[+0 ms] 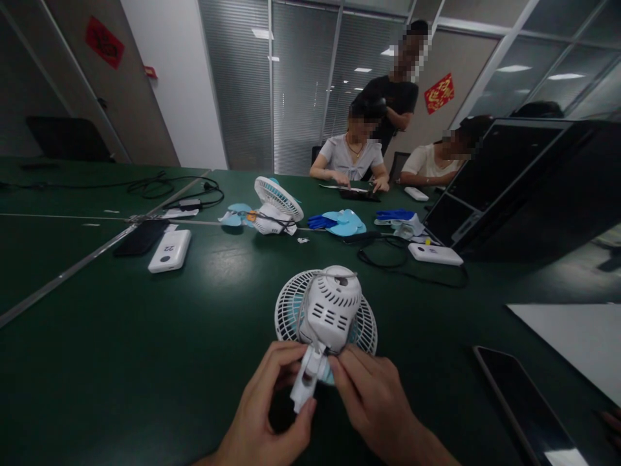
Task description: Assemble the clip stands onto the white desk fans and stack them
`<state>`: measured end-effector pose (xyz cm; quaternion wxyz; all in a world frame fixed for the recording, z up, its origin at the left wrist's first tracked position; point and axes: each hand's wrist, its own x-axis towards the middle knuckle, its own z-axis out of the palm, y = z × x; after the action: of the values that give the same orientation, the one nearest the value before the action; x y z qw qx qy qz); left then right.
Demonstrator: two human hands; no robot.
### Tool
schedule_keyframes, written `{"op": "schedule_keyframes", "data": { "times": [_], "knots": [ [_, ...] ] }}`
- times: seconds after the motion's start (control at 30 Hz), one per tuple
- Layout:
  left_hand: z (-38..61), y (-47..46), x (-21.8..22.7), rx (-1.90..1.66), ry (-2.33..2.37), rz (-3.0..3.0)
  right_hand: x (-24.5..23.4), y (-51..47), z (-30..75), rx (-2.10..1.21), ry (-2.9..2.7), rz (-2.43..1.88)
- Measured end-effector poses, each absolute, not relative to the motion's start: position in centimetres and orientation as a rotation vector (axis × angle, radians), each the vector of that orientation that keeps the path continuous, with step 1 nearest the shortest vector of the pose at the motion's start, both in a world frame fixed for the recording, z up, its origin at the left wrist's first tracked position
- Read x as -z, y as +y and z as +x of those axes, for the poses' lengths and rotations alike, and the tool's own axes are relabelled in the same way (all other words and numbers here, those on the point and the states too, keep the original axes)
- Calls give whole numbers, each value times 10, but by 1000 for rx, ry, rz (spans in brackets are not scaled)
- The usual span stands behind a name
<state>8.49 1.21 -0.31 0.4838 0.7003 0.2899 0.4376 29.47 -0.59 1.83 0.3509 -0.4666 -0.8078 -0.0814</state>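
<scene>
A small white fan (pixel 334 304) with a round slotted guard and light-blue blades lies face down on the dark green table, its motor housing upward. A thin grey cord loops around the housing. From the near side of the housing sticks out a white plastic clip (pixel 303 385). My left hand (pixel 266 401) grips this clip, thumb at its lower end and fingers near its top. The fingers of my right hand (pixel 371 388) are closed at the joint between clip and housing; their tips are partly hidden.
Across the table (pixel 121 362) lie another white fan (pixel 279 200), a loose blue blade (pixel 345 222), blue gloves (pixel 395 215) and white power banks (pixel 169 251). A phone (pixel 526 404) and a white sheet (pixel 577 336) are at the right. Several people sit or stand opposite.
</scene>
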Motion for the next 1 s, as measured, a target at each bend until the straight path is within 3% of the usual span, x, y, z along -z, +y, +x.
{"op": "schedule_keyframes", "data": {
  "times": [1.0],
  "knots": [
    [86,12,-1,-1036,723,1639,-18,-13,310,274,-2174,-1151]
  ]
}}
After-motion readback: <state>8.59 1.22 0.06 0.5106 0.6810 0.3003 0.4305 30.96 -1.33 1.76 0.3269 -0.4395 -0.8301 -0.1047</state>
